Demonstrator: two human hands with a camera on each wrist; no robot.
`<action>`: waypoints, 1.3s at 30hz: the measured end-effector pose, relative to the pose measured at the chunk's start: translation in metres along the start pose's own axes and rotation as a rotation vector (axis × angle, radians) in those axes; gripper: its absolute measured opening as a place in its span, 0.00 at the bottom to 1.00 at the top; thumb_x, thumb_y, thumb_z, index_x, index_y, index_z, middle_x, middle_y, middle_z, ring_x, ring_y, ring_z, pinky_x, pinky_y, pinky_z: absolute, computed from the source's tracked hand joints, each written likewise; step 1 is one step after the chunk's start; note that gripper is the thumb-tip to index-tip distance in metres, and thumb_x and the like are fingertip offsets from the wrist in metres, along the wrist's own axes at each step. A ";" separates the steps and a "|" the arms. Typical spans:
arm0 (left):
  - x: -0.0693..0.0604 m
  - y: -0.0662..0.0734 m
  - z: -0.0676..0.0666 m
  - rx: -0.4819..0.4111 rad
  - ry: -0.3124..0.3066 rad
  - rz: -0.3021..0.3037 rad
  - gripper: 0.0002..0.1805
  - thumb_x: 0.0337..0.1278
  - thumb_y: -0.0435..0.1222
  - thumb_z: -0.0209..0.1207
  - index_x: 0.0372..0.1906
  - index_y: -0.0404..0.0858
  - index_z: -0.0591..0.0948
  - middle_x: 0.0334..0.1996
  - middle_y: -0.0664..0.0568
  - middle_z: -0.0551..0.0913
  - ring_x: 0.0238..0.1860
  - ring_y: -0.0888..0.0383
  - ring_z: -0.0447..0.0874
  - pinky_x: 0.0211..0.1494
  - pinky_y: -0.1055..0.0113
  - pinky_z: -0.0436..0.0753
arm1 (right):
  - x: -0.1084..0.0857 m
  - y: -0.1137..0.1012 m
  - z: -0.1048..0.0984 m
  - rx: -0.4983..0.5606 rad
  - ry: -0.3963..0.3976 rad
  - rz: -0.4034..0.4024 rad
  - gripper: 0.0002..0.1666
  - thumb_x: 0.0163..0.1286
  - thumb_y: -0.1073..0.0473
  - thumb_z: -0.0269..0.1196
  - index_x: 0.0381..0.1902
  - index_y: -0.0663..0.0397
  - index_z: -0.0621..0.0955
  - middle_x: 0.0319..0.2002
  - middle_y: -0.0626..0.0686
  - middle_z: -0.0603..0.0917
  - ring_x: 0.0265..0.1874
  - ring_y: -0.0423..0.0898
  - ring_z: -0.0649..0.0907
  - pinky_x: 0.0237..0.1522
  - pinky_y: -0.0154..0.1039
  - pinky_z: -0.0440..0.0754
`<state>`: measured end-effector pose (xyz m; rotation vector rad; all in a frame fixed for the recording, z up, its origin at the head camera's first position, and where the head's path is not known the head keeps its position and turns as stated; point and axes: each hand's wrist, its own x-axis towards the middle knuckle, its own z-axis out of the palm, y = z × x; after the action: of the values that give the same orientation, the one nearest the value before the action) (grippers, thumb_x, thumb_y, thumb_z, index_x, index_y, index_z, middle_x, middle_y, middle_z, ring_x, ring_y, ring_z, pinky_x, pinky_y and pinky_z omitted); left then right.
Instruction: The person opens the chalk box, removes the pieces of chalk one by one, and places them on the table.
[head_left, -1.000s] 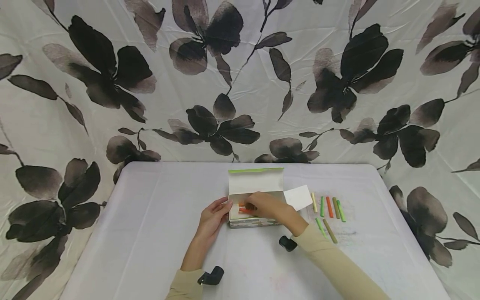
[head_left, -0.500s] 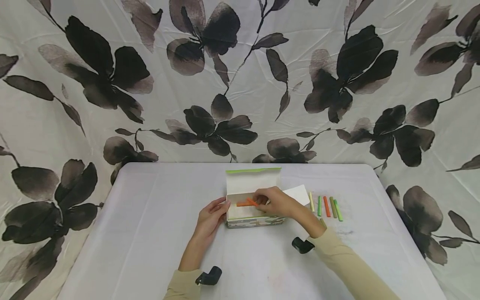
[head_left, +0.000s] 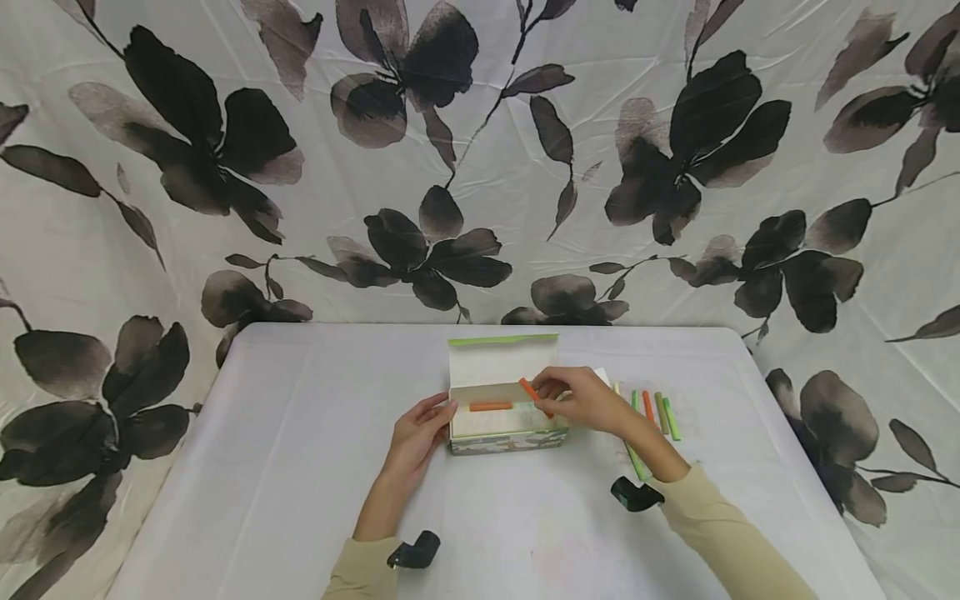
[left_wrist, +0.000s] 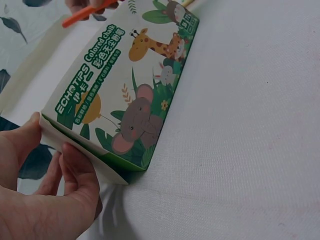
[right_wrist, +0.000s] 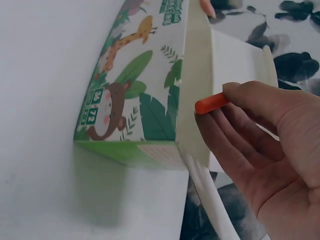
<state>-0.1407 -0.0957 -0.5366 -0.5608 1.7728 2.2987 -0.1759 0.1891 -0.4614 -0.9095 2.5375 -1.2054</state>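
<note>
A colored chalk box (head_left: pixel 504 444) lies with its lid raised; its animal-printed side shows in both wrist views. My left hand (head_left: pixel 417 435) holds the box's left end, thumb and fingers at the white end flap (left_wrist: pixel 87 152). Above the box's right part, my right hand (head_left: pixel 588 398) pinches an orange chalk stick (right_wrist: pixel 212 103) between thumb and fingertips. Another orange chalk stick (head_left: pixel 491 407) lies inside the box, toward its left. My right hand and wrist partly hide the box's right flap and some chalk on the table.
To the right of the box, several chalk sticks lie on the white tablecloth (head_left: pixel 300 467), among them a red-orange stick (head_left: pixel 648 405), an olive stick (head_left: pixel 662 412) and a green stick (head_left: pixel 672 418). A floral cloth (head_left: pixel 555 183) hangs behind the table.
My right hand has drawn back to the right and up out of the box, bringing an orange chalk stick with it. My left hand has stayed at the box's left end.
</note>
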 end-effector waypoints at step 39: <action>0.000 0.000 -0.001 -0.007 -0.023 -0.017 0.26 0.65 0.35 0.69 0.66 0.33 0.77 0.39 0.53 0.82 0.34 0.62 0.76 0.35 0.74 0.77 | -0.106 0.023 -0.056 0.095 0.241 0.299 0.21 0.71 0.58 0.70 0.56 0.65 0.81 0.45 0.56 0.87 0.43 0.43 0.86 0.40 0.38 0.85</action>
<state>-0.1402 -0.0969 -0.5365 -0.5462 1.7441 2.2915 -0.1248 0.2998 -0.4520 -0.3631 2.6459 -1.3928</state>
